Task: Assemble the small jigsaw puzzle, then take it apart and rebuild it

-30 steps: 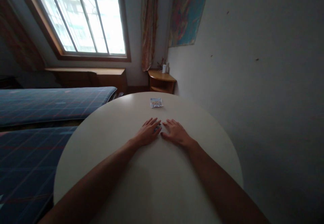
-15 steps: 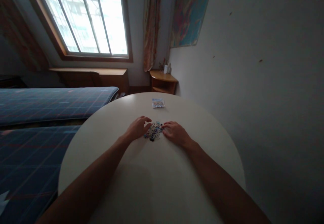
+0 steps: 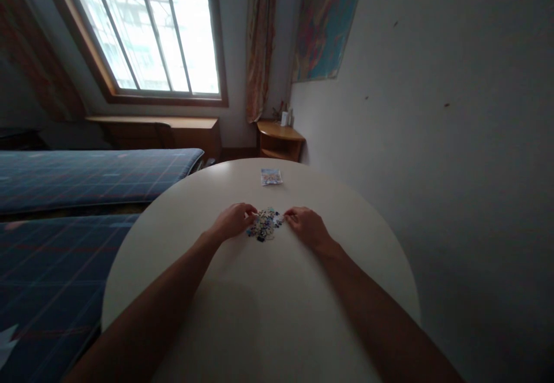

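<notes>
A small heap of coloured puzzle pieces [image 3: 264, 225] lies near the middle of the round white table [image 3: 259, 314]. My left hand [image 3: 234, 220] rests at the heap's left side, fingers curled and pinched on a piece at the heap's upper left edge. At the right side my right hand [image 3: 306, 224] has its fingers curled too, fingertips pinching a piece at the edge. Both forearms stretch across the table toward the heap.
A small printed picture card [image 3: 271, 176] lies on the table beyond the heap. A blue plaid bed [image 3: 86, 178] runs along the left. A wooden corner shelf [image 3: 279, 138] stands under the window, and a white wall closes the right side.
My hands lay flat over the heap a second ago. They have drawn apart to its two sides and curled into pinches, uncovering the pieces.
</notes>
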### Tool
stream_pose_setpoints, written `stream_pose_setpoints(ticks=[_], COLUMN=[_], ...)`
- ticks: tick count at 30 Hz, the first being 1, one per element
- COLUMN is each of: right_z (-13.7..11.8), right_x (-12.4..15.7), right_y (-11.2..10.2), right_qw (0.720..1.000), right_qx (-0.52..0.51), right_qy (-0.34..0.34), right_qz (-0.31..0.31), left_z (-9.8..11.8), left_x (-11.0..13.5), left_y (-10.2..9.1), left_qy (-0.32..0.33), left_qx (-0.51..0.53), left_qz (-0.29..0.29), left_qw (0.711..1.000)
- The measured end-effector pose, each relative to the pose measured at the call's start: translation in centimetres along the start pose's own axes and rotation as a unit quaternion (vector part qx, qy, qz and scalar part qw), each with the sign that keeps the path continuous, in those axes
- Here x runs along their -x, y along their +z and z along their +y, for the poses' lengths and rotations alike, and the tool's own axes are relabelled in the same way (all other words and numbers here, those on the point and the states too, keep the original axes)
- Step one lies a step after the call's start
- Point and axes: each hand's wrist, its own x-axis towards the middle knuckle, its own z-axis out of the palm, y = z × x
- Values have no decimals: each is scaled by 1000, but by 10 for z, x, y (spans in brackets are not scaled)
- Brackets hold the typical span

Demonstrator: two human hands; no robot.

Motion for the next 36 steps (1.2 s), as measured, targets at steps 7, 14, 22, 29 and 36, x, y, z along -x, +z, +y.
stream_pose_setpoints(ticks=[7, 14, 22, 29, 36], right_z=[9, 11, 10, 7, -2], right_x=[-2, -2, -2, -2, -1], right_y=[4, 6, 7, 7, 13], right_qw=[998, 998, 999, 999, 996], right_qx=[-19, -28, -19, -24, -42], right_qy=[48, 51, 40, 1, -71], right_qz=[24, 30, 32, 30, 26], left_z=[-10, -15, -14, -12, -2], left_x=[-5, -7, -7, -5, -4], left_y=[11, 22, 20, 15, 9], left_qy=[31, 95, 79, 69, 28], left_qx=[0, 10, -8, -22, -39], left_qz=[52, 35, 46, 52, 59], left_qw=[998, 995, 996, 996, 997])
